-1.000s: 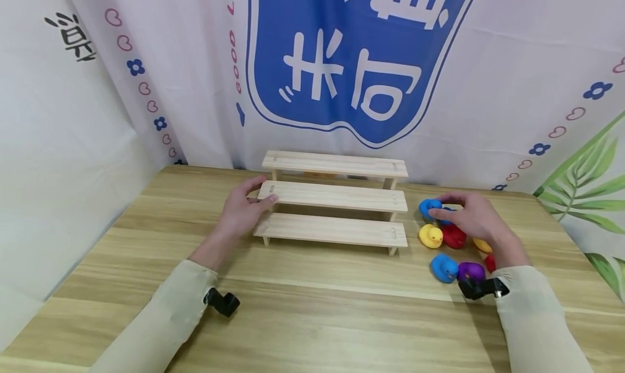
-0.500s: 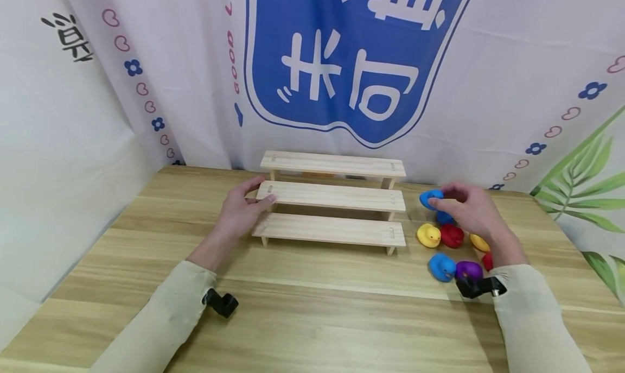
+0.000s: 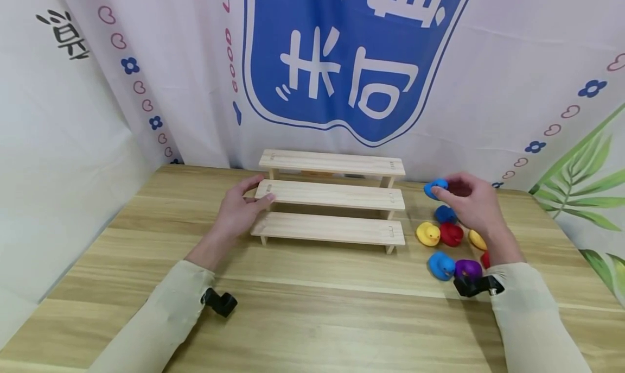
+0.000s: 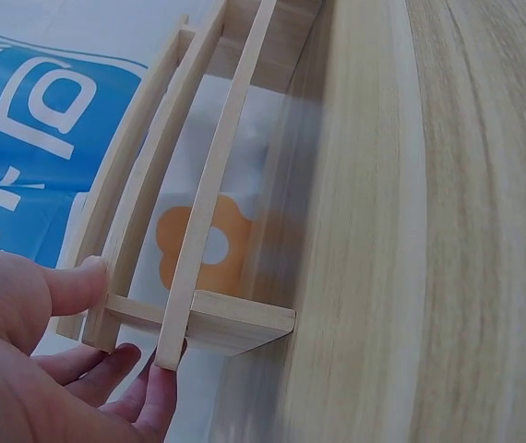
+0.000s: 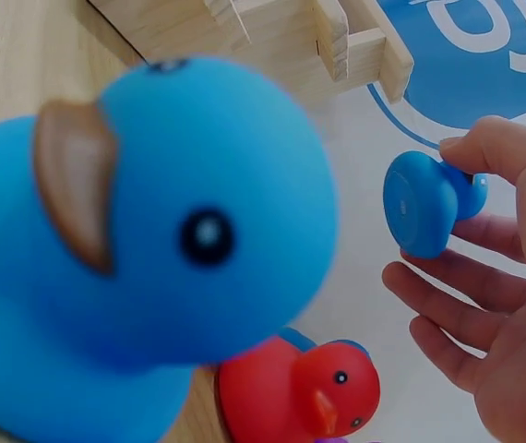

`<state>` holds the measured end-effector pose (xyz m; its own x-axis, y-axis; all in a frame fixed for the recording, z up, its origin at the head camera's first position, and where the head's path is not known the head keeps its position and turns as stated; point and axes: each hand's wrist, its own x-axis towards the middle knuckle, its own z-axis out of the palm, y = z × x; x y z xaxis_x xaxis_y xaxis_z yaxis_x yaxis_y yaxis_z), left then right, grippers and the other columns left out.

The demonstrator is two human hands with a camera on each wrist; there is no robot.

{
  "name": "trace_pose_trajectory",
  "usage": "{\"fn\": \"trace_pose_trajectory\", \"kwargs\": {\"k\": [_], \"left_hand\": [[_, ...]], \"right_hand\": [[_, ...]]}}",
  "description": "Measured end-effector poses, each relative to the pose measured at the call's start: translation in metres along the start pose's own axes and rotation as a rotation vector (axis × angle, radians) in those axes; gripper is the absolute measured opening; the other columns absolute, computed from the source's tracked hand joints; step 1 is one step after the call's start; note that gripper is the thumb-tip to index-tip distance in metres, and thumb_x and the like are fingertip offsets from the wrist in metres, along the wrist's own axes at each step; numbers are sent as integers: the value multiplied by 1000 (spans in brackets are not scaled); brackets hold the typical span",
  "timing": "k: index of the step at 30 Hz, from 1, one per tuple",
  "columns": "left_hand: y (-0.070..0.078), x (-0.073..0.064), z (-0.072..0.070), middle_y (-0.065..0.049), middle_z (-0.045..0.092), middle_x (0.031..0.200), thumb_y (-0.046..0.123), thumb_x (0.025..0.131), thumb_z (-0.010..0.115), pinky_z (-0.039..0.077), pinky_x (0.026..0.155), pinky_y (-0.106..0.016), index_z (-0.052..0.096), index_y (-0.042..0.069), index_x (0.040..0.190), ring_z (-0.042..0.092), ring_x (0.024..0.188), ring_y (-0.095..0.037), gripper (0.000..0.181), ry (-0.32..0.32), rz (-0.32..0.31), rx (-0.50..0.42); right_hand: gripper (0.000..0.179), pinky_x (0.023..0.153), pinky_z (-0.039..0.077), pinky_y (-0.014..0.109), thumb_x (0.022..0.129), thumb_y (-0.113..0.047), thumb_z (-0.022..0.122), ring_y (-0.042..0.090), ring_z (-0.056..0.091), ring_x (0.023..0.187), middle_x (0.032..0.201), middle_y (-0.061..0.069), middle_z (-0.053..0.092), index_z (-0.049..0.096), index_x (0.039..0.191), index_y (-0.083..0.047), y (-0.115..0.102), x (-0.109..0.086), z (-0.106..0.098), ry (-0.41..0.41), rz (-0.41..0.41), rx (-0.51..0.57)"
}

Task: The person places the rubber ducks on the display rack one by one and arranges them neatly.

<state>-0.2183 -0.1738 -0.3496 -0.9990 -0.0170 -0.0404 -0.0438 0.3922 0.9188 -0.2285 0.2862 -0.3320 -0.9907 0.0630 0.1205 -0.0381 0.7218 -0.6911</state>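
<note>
We hold a small bright-blue toy duck (image 3: pixel 435 188) raised above the wood-grain table (image 3: pixel 312 324), pinched in our right hand (image 3: pixel 473 202); our left hand (image 3: pixel 240 213) grips the pale wooden three-tier stand (image 3: pixel 337 195) at its left end.

Illumination in the head view is bright, diffuse and even. Soft shadows fall on the table (image 3: pixel 312 329) along the inner side of both sleeves (image 3: pixel 529 313) and beneath the shelf (image 3: pixel 329 195). Both wrist views are duller. In the right wrist view, the nearest duck (image 5: pixel 245 175) has slightly soft edges.
</note>
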Motion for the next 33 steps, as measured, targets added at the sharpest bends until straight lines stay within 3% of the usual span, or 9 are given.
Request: {"fn": "trace_pose_trajectory", "kwargs": {"k": [12, 23, 33], "left_hand": [[1, -1, 0, -5, 37, 157, 33, 95, 66, 53, 82, -31, 39, 25, 152, 58, 112, -27, 64, 2, -7, 11], [-1, 0, 0, -5, 38, 157, 33, 95, 67, 52, 87, -33, 38, 24, 152, 58, 115, -27, 65, 3, -6, 3], [-2, 0, 0, -6, 40, 155, 30, 95, 68, 53, 80, -25, 40, 21, 152, 59, 108, -25, 64, 12, 11, -14]], "right_hand": [[63, 83, 46, 16, 86, -65, 61, 20, 59, 106, 118, 3, 63, 59, 126, -16, -12, -3, 1, 128, -32, 42], [62, 78, 45, 5, 85, -61, 65, 15, 63, 101, 117, 5, 67, 61, 126, -16, -17, -3, 5, 175, -78, 52], [59, 78, 47, 4, 86, -58, 67, 7, 61, 98, 119, 4, 66, 62, 127, -16, -25, -5, 5, 181, -95, 102]]}}
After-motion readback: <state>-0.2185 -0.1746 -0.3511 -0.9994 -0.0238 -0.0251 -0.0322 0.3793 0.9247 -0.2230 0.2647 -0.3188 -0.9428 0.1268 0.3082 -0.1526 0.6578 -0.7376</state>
